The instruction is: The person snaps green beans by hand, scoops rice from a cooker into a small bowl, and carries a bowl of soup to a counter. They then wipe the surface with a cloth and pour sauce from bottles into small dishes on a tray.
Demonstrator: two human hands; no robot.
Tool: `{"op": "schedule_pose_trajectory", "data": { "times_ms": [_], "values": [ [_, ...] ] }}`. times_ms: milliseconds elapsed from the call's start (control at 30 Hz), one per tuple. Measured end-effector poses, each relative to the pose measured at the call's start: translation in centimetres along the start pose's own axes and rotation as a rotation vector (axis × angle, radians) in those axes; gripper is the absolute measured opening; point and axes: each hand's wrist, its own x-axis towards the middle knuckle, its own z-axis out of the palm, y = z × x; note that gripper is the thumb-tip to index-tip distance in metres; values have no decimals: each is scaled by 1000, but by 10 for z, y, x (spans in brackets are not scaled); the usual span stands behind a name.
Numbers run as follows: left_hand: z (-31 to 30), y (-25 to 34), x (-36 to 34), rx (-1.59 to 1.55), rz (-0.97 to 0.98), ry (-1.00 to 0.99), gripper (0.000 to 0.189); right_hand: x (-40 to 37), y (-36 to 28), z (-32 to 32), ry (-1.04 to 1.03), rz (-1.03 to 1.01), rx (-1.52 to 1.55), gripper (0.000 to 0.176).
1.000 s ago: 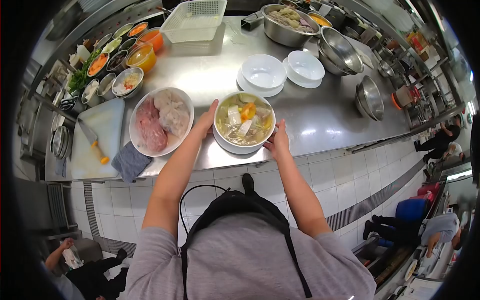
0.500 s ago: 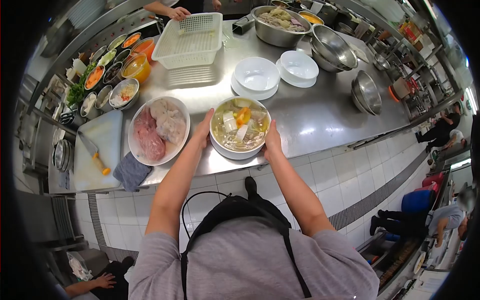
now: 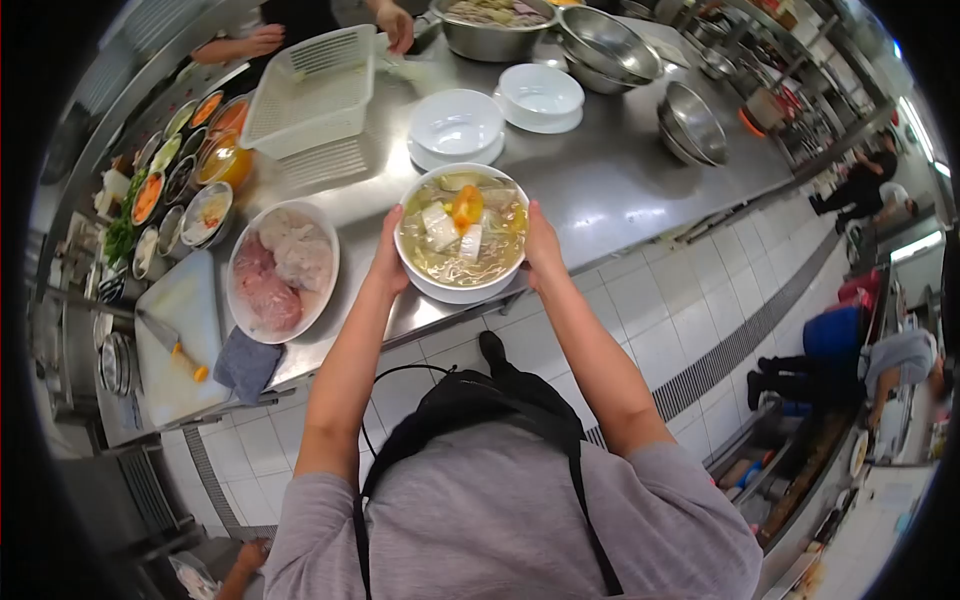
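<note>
A round white bowl (image 3: 460, 284) of soup sits on a white saucer (image 3: 456, 297), held between my two hands close over the counter's front edge. Clear yellowish broth (image 3: 470, 262) with white chunks (image 3: 438, 226) and an orange piece (image 3: 466, 208) fills it nearly to the rim. My left hand (image 3: 390, 255) grips the left side, my right hand (image 3: 541, 248) the right side. The undersides of my fingers are hidden. Just behind stands a white bowl on a plate (image 3: 455, 128), with a second white bowl (image 3: 541, 95) to its right.
Left of me are a dish (image 3: 233, 300) of raw meat, a cloth (image 3: 246, 362), and a knife (image 3: 187, 362) on a cutting board (image 3: 205, 300). Ingredient bowls stand beyond. A co-worker's hand (image 3: 395, 25) is near a white basket (image 3: 312, 140). Steel bowls (image 3: 692, 125) stand right.
The whole view has shifted and turned, carrying the counter items leftward. The soup bowl looks slightly larger, still between my hands. The co-worker's hand has left the basket's rim.
</note>
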Motion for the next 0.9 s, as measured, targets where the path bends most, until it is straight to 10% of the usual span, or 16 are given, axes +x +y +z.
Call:
{"op": "schedule_pose_trajectory", "data": {
  "times_ms": [900],
  "values": [
    [99, -48, -9, 30, -300, -210, 64, -98, -28, -89, 426, -201, -94, 53]
  ]
}}
